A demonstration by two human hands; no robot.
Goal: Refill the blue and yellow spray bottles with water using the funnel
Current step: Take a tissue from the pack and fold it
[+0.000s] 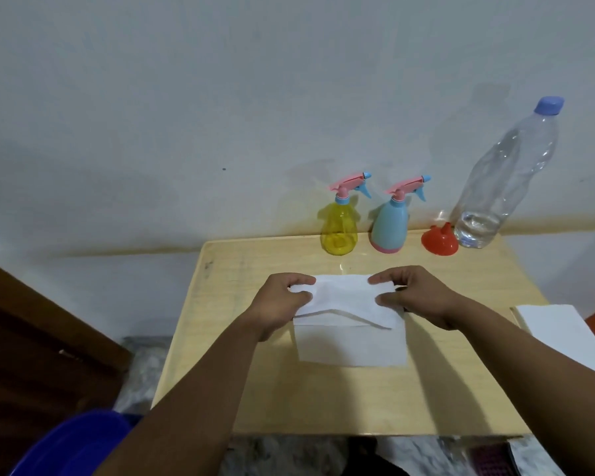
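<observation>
A yellow spray bottle (339,228) and a blue spray bottle (390,225), both with pink trigger heads screwed on, stand side by side at the table's far edge. To their right a red funnel (439,239) lies mouth down. Beside it stands a tall clear water bottle (502,180) with a blue cap and a little water at the bottom. In the middle of the table lies a white paper towel (349,321). My left hand (282,300) pinches its far left corner and my right hand (409,297) pinches its far right corner, folding the top part over.
The light wooden table (323,400) stands against a white wall. A white sheet (564,331) lies off the table's right edge. A blue plastic tub (73,444) sits at lower left, beside a dark wooden door (31,355).
</observation>
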